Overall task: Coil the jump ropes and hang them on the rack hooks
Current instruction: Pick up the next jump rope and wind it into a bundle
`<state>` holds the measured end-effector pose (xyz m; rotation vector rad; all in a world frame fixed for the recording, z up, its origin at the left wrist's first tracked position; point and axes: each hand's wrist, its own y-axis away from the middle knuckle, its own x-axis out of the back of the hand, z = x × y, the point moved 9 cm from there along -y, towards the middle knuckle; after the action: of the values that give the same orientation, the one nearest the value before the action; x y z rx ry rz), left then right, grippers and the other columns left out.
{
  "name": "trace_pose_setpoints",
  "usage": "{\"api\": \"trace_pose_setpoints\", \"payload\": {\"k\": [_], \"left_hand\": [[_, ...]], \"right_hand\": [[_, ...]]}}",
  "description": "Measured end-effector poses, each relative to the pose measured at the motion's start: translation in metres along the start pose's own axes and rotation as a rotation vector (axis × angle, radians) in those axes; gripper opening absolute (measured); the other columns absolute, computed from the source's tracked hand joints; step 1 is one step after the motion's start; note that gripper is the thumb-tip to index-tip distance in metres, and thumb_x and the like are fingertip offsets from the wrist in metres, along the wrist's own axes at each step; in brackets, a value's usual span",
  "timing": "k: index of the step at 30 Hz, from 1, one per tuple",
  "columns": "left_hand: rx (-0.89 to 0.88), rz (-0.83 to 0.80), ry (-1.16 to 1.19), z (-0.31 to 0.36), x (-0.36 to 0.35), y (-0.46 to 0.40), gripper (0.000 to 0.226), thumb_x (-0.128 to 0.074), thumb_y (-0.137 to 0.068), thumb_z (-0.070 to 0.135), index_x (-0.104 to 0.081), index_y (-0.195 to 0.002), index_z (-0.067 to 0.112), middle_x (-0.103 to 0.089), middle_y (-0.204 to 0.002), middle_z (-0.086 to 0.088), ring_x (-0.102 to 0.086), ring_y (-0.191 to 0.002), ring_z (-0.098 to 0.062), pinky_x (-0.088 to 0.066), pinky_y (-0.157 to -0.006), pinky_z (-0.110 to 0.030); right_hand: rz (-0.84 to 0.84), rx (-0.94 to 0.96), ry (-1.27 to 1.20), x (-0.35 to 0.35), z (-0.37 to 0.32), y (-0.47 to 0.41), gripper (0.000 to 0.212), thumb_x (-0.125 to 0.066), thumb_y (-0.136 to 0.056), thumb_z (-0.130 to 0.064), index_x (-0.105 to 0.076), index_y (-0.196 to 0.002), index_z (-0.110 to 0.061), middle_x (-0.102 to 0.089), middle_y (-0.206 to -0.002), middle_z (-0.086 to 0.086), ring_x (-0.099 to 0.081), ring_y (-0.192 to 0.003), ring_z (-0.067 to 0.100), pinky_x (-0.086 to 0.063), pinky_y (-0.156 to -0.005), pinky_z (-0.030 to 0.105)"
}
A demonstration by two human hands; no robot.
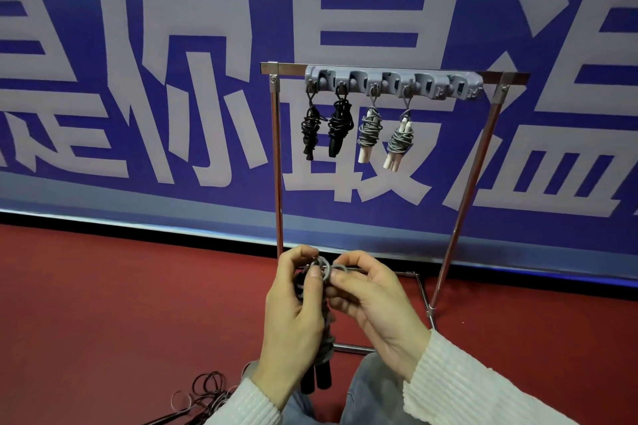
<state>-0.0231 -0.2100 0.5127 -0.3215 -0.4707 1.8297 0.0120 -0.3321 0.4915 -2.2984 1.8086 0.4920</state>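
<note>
A metal rack (278, 162) stands on the red floor with a grey hook strip (393, 79) along its top bar. Several coiled jump ropes hang from the hooks: two black ones (312, 129) (340, 124) on the left, two grey ones with white handles (369, 134) (398, 141) beside them. The hooks at the strip's right end are bare. Low in front of the rack, my left hand (293, 317) grips a coiled grey rope with black handles (319, 376) pointing down. My right hand (376, 300) pinches the rope's grey loop (324, 269) at the top of the bundle.
A loose, tangled dark rope (203, 393) lies on the red floor at the lower left. A large blue banner with white characters (172, 79) covers the wall behind the rack. My knees in grey trousers (373, 386) sit below my hands.
</note>
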Motion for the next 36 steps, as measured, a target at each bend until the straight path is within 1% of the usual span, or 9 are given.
{"api": "trace_pose_setpoints", "payload": {"k": [5,8,11,16,20,25,29,34,36], "left_hand": [[-0.044,-0.026,-0.178,-0.005,-0.002,0.002,0.024,-0.053,-0.100,0.030,-0.052,-0.118,0.046,-0.068,-0.108,0.008,-0.069,-0.088,-0.018,-0.058,-0.075,-0.045],[-0.122,-0.013,-0.249,0.002,-0.005,0.004,0.032,-0.054,-0.101,0.019,-0.048,-0.121,0.043,-0.061,-0.113,0.011,-0.065,-0.098,-0.013,-0.054,-0.081,-0.030],[-0.207,-0.010,-0.299,0.014,-0.008,0.006,0.031,-0.051,-0.100,0.016,-0.047,-0.126,0.033,-0.055,-0.116,0.010,-0.059,-0.106,-0.006,-0.049,-0.083,-0.020],[-0.254,-0.098,-0.371,0.016,-0.012,0.007,0.032,-0.048,-0.099,0.015,-0.046,-0.126,0.030,-0.052,-0.118,0.015,-0.057,-0.109,-0.006,-0.046,-0.085,-0.018],[-0.268,-0.120,-0.375,0.014,-0.011,0.009,0.034,-0.043,-0.096,0.011,-0.053,-0.126,0.023,-0.052,-0.120,0.012,-0.057,-0.112,-0.008,-0.046,-0.089,-0.017],[-0.231,-0.029,-0.299,0.017,-0.009,0.010,0.039,-0.044,-0.094,0.005,-0.050,-0.122,0.031,-0.050,-0.117,0.014,-0.058,-0.106,-0.005,-0.044,-0.083,-0.009],[-0.238,0.038,-0.271,0.019,-0.008,0.007,0.033,-0.048,-0.093,0.004,-0.051,-0.117,0.026,-0.050,-0.114,0.008,-0.056,-0.104,-0.004,-0.042,-0.083,-0.009],[-0.257,-0.005,-0.281,0.016,-0.012,0.006,0.025,-0.046,-0.093,0.018,-0.053,-0.116,0.025,-0.049,-0.116,0.004,-0.055,-0.106,-0.001,-0.042,-0.084,-0.008],[-0.252,-0.010,-0.277,0.013,-0.011,0.006,0.025,-0.047,-0.092,0.021,-0.053,-0.115,0.028,-0.049,-0.118,0.007,-0.056,-0.107,-0.002,-0.042,-0.084,-0.007]], "right_hand": [[-0.008,-0.023,-0.028,0.001,0.000,0.004,0.022,-0.054,-0.097,0.004,-0.075,-0.100,0.002,-0.076,-0.098,0.017,-0.073,-0.087,0.022,-0.059,-0.078,0.031],[-0.047,-0.017,-0.052,-0.006,-0.003,0.009,0.028,-0.050,-0.099,-0.002,-0.077,-0.106,-0.001,-0.076,-0.109,0.017,-0.073,-0.097,0.023,-0.056,-0.086,0.032],[-0.085,0.032,0.006,-0.011,-0.007,0.010,0.025,-0.054,-0.100,-0.005,-0.077,-0.110,-0.005,-0.076,-0.111,0.013,-0.073,-0.103,0.020,-0.054,-0.086,0.027],[-0.055,-0.014,-0.018,-0.002,-0.002,0.005,0.018,-0.063,-0.094,-0.002,-0.079,-0.101,-0.004,-0.077,-0.102,0.013,-0.073,-0.096,0.019,-0.055,-0.084,0.027],[-0.061,0.011,0.147,0.000,-0.003,0.000,0.022,-0.060,-0.093,0.005,-0.078,-0.104,-0.002,-0.077,-0.098,0.012,-0.070,-0.090,0.016,-0.056,-0.080,0.024],[-0.049,0.059,0.371,-0.002,-0.016,-0.004,0.025,-0.061,-0.088,0.008,-0.079,-0.098,-0.005,-0.075,-0.099,0.022,-0.070,-0.088,0.023,-0.058,-0.086,0.035],[0.028,0.204,0.556,-0.005,-0.029,-0.002,0.022,-0.063,-0.083,-0.006,-0.081,-0.089,-0.017,-0.078,-0.086,0.006,-0.074,-0.091,0.027,-0.058,-0.087,0.042],[0.073,0.269,0.685,-0.006,-0.038,0.001,0.028,-0.064,-0.079,0.001,-0.080,-0.087,-0.021,-0.077,-0.080,-0.007,-0.071,-0.077,0.004,-0.055,-0.075,0.022],[0.083,0.259,0.667,-0.006,-0.037,-0.001,0.027,-0.063,-0.078,0.000,-0.077,-0.086,-0.022,-0.075,-0.076,-0.004,-0.068,-0.070,0.007,-0.055,-0.070,0.025]]}}
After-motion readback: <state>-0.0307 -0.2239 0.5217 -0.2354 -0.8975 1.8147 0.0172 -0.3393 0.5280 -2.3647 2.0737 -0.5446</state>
